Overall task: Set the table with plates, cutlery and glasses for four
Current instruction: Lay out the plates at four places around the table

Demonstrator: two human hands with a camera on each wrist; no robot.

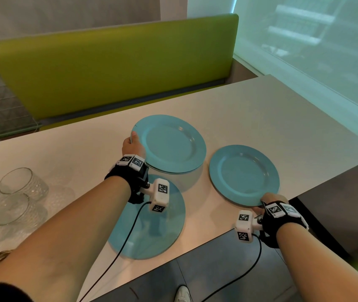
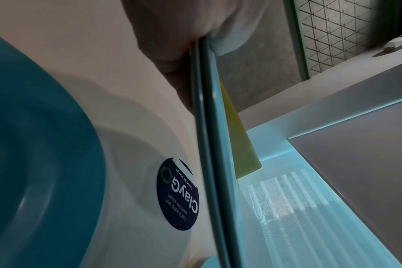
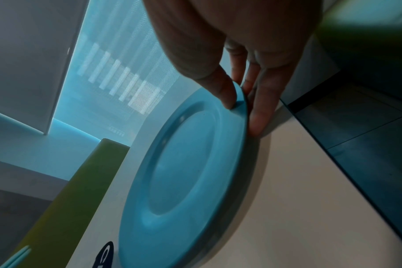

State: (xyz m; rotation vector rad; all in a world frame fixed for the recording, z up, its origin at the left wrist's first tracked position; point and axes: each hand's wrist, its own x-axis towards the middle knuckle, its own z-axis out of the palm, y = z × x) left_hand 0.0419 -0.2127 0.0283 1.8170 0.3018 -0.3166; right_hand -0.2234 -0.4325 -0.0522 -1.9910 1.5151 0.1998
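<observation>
An office pantry or canteen seating nook, by the look of it; a long pale table [image 1: 250, 110] fills mid-frame, with a lime-green upholstered bench back [image 1: 112, 66] behind it at upper left; a round dark sticker [image 2: 179, 194] on the tabletop reads "Let's keep our pantries clean"; frosted glass walling [image 1: 315, 51] closes the upper right.

You can read one label: a round dark-blue sticker [image 2: 178, 195] on the pale tabletop [image 2: 131, 127], lying under the two stacked blue plates your left hand [image 2: 172, 36] holds up. It says "ClayGo", "Clean as you go" and "Let's keep our pantries clean."
</observation>
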